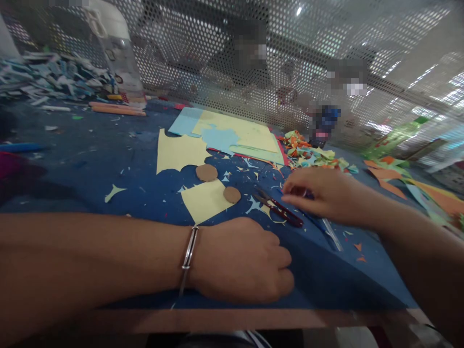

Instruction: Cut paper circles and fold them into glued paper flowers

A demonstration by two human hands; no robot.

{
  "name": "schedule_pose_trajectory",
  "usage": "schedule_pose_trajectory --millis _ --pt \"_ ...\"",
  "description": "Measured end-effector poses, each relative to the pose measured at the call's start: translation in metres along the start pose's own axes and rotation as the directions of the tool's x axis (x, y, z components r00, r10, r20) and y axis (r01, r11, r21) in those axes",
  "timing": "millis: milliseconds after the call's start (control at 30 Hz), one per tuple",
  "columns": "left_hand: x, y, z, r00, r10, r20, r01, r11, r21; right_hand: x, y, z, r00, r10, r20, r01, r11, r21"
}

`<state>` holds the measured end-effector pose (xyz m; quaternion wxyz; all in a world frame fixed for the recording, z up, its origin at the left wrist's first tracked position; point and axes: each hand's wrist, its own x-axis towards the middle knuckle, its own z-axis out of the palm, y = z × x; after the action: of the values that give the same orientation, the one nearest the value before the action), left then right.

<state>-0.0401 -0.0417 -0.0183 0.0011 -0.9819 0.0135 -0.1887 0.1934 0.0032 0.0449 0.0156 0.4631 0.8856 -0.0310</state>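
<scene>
Head — right hand point(321, 193) near scissors point(288, 213)

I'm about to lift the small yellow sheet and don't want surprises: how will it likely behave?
The sheet looks like thin paper, so probably light and floppy. A brown disc sits over its right corner, so it may slide or drop off when that side rises.

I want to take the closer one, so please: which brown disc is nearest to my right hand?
The right disc, overlapping the small yellow sheet; the left disc lies farther from your right hand.
</scene>
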Motion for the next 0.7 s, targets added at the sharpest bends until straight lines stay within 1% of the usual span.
schedule_pose_trajectory --millis 67,133,267,367,533,633,700 --pt "0.0 0.001 0.001 1.0 0.015 0.005 -0.015 1.0 -0.009 -0.01 -0.022 0.011 0.993 -0.064 0.104 0.066 0.998 -0.009" --pt "0.0 0.003 0.001 1.0 0.026 0.011 -0.025 1.0 -0.015 -0.014 -0.027 0.02 0.988 -0.058 0.14 0.061 0.998 -0.014" --pt "0.0 0.004 0.001 1.0 0.018 0.01 -0.018 1.0 -0.015 -0.011 -0.014 0.026 0.995 0.056 0.086 -0.053 0.998 -0.039" --pt "0.0 0.004 0.0 1.0 0.006 0.006 -0.006 1.0 -0.019 -0.009 -0.01 0.028 0.994 0.091 0.068 -0.089 0.996 -0.027" --pt "0.0 0.003 0.0 1.0 0.006 0.031 -0.006 1.0 -0.013 -0.01 -0.014 0.029 0.991 0.13 0.021 -0.13 0.991 -0.019" --pt "0.0 0.004 -0.002 0.999 0.019 0.027 -0.019 1.0 -0.003 -0.014 -0.017 0.024 0.989 0.143 -0.046 -0.14 0.988 0.061" --pt "0.001 0.005 -0.006 1.0 0.006 -0.024 -0.006 1.0 0.021 -0.019 -0.024 0.018 0.98 0.173 -0.1 -0.158 0.977 0.146"
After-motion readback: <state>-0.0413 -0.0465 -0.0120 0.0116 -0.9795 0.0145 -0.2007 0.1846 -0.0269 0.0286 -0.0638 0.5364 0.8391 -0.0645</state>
